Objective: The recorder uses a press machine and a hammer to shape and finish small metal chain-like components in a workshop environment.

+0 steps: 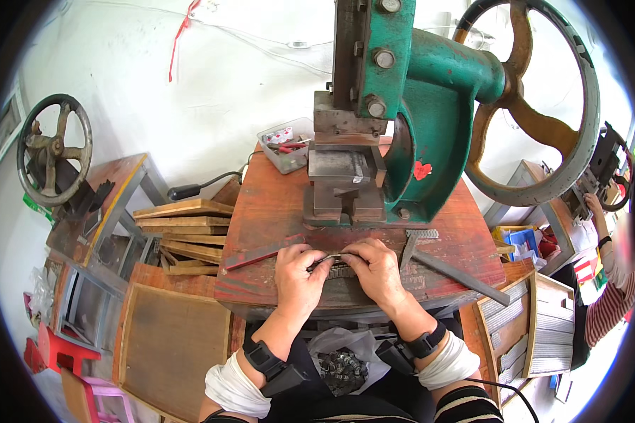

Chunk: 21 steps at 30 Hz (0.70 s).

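Close to the front edge of a worn red-brown wooden table (250, 190), my left hand (298, 278) and my right hand (377, 271) pinch a thin dark strip (336, 258) between thumbs and fingertips. Most of the strip is covered by the fingers, so its kind is unclear. Just below it lies a small ridged metal piece (341, 272). Behind my hands stands a green hand press (437, 134) with metal blocks (342, 166) under its ram. Between my forearms, a clear plastic bag (369, 352) holds many dark small metal parts (342, 371).
A red flat bar (257, 256) lies left of my hands; a hammer-like metal tool (458, 276) lies right. A plastic bin (289, 158) sits at the back. Stacked wooden frames (183, 222) stand left, and a tray of grey strips (550, 324) right. Another person's arm (600, 218) is far right.
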Each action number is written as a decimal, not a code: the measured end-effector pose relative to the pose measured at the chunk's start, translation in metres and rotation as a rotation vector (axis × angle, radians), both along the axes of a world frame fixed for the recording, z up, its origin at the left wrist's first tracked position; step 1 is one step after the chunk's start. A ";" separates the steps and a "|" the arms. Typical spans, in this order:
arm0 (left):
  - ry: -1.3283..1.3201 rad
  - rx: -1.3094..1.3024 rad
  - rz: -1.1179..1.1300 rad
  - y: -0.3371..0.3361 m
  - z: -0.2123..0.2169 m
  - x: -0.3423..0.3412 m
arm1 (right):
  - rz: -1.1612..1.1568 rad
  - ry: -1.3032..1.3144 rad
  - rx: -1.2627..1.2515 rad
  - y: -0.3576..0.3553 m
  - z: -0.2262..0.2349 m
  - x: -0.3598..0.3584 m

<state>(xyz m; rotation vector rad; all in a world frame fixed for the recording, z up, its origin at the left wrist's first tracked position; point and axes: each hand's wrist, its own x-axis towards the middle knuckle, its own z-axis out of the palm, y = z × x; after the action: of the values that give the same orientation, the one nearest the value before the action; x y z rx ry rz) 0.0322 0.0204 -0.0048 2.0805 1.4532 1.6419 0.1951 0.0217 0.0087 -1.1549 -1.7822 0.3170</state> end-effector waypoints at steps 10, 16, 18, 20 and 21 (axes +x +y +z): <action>0.068 -0.007 -0.068 -0.049 0.000 0.029 | 0.154 -0.037 -0.110 -0.037 0.007 0.036; 0.168 0.047 0.115 -0.056 -0.019 0.044 | -0.211 -0.371 0.181 -0.044 0.012 0.073; 0.159 0.039 0.121 -0.056 -0.019 0.045 | -0.394 -0.478 0.074 -0.043 0.017 0.095; 0.141 0.032 0.112 -0.058 -0.017 0.049 | -0.394 -0.566 -0.111 -0.044 0.015 0.117; 0.134 0.039 0.103 -0.060 -0.017 0.050 | -0.353 -0.565 -0.183 -0.040 0.010 0.124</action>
<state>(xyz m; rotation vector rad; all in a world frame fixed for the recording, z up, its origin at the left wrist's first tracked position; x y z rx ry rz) 0.0821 -0.0393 -0.0217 2.2106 1.6060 1.6067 0.3188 -0.0181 0.0184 -1.7913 -1.9980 -0.0713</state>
